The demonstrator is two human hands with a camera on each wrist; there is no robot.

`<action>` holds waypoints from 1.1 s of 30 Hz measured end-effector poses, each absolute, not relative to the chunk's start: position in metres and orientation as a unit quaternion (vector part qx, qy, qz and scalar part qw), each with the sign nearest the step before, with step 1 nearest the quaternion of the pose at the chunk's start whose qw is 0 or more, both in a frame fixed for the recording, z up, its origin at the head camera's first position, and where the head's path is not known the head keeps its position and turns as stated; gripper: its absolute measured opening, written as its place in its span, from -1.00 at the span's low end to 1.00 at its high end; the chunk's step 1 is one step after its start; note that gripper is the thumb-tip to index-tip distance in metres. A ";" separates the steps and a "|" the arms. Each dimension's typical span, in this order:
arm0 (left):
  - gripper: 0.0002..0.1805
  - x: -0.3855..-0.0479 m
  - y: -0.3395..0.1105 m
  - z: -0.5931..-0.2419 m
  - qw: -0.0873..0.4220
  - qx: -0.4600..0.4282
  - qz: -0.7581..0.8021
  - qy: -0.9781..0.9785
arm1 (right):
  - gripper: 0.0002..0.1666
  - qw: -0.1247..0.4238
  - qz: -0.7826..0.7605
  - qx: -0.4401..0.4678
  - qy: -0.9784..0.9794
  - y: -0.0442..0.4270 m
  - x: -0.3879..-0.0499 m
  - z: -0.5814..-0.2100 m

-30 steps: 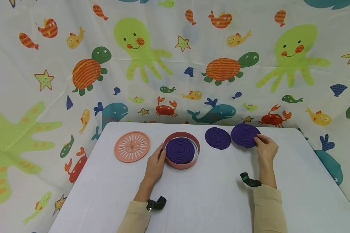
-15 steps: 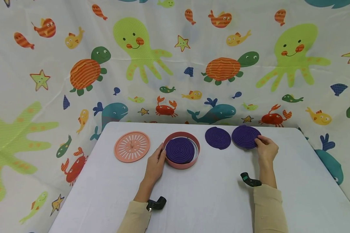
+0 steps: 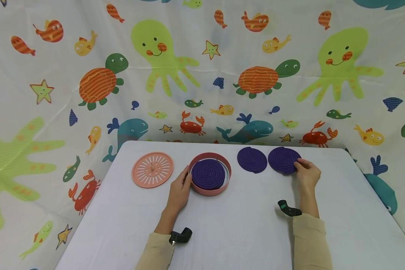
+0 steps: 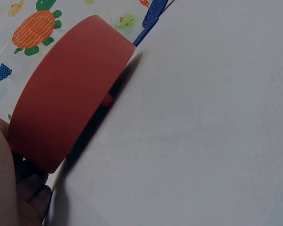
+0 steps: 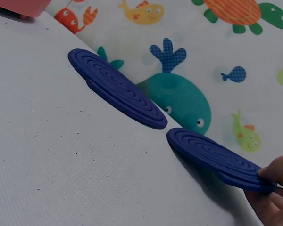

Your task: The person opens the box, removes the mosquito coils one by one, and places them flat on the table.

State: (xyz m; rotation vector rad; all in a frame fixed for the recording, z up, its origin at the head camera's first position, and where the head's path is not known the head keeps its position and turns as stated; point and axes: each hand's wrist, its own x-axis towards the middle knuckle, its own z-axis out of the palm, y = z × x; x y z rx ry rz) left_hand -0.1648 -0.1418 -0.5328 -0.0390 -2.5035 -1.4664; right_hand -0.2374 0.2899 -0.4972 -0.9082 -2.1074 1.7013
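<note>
Pink container (image 5: 20, 6) partly beyond right wrist view's edge

This looks like a screened-off recording spot; home, lab or studio cannot be told. Sea-creature cloth (image 3: 202, 84) hangs beyond the far, left and right edges of a white tabletop (image 3: 239, 225), and two black wrist cameras (image 3: 180, 236) are worn.

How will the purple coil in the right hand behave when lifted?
The purple coil probably carries stiffly: the right hand pinches just one edge, yet it looks flat. It seems light, being thin for its width. As a narrow wound spiral, it may crack if bent.
</note>
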 end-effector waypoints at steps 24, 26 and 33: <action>-0.43 -0.165 -0.142 -0.534 0.120 -0.016 -0.503 -0.856 | -0.58 0.105 0.524 -0.308 -0.787 0.291 -0.239 -0.500; -0.43 -0.166 -0.142 -0.534 0.121 -0.016 -0.503 -0.855 | -0.57 0.102 0.524 -0.303 -0.789 0.290 -0.238 -0.499; -0.44 -0.166 -0.141 -0.534 0.127 -0.020 -0.508 -0.852 | -0.55 0.089 0.516 -0.301 -0.797 0.289 -0.237 -0.497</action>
